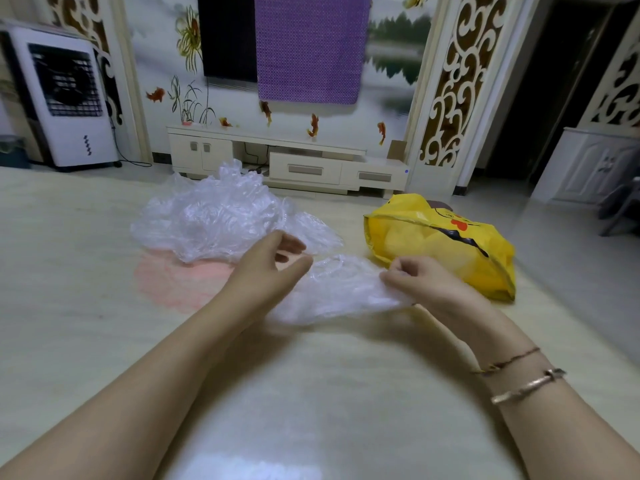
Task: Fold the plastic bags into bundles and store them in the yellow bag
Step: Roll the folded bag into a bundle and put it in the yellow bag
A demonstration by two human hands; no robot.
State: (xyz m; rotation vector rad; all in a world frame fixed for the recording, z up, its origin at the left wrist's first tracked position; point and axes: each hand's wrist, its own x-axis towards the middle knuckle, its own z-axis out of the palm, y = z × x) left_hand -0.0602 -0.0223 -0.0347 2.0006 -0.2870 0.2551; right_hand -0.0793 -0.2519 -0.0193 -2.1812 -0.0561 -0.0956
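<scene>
**Clerk:** Item one?

**Keeper:** A clear plastic bag, crumpled and see-through, stretched between the person's two hands just above the pale floor. It lies nearest the camera of all the bags.

**Clerk:** Left hand?

**Keeper:** The left hand sits at the bag's left end. Fingers are fairly straight and spread, the thumb set apart from them; the bag's edge runs under the thumb. Whether it truly pinches the film, the view does not show.

**Clerk:** Right hand?

**Keeper:** The right hand has its fingers curled in, pinching the right end of the same bag. Two bracelets circle that wrist: one thin and dark, one pale metal.

**Clerk:** Item two?

**Keeper:** A loose pile of clear bags, puffed and wrinkled, on the floor beyond the left hand. Its near edge lies just behind the left fingers. A pinkish patch shows on the floor in front of it.

**Clerk:** Item three?

**Keeper:** The yellow bag, lying on its side on the floor to the right, just beyond the right hand, mouth towards the left. It bears a cartoon print in black and red.

**Clerk:** Surroundings?

**Keeper:** A low white cabinet along the far wall, a purple cloth hanging above it, a white air cooler at far left.
</scene>
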